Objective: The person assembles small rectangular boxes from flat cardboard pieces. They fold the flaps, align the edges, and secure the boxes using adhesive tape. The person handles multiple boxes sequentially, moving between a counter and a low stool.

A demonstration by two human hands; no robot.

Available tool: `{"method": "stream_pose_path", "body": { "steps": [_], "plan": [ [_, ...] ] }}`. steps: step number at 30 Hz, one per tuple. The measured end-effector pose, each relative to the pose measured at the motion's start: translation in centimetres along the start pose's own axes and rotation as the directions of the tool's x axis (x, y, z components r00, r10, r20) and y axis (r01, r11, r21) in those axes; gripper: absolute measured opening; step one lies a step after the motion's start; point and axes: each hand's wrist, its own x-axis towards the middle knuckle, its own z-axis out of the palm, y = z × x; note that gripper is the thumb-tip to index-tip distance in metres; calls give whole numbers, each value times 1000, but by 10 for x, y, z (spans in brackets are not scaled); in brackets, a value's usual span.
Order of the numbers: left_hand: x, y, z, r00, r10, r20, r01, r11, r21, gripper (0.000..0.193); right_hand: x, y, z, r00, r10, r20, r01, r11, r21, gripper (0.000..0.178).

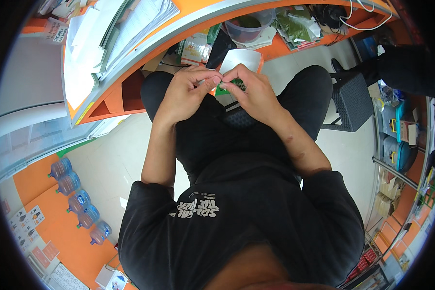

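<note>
Above my lap, my left hand and my right hand meet fingertip to fingertip. Thumbs and forefingers of both are pinched together on something small and dark, too small and covered to name. Just beyond and partly under the right hand stands an open box, white inside with an orange side. Below the fingertips a green patterned thing shows, half hidden by the right hand; I cannot make out its kind.
An orange desk curves across the front, with stacked papers at left. Its shelf holds a clear plastic tub and a green packet. A black woven stool and a person's dark-clothed leg are at right. Water bottles line the left wall.
</note>
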Motion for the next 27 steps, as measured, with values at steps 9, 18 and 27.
{"method": "stream_pose_path", "body": {
  "steps": [9, 18, 27],
  "plan": [
    [8, 19, -23, 975, 83, 205, -117, 980, 161, 13, 2, 14, 6, 938, 235, 256, -347, 667, 660, 19],
    [-7, -11, 61, 906, -49, -421, -68, 964, -258, 53, -2, 22, 24, 948, 317, -4, -206, 627, 751, 14],
    [10, -24, 60, 844, -281, -457, 49, 889, -455, 41, 13, 10, -31, 922, -109, -372, 14, 968, -249, 28]
  ]
}}
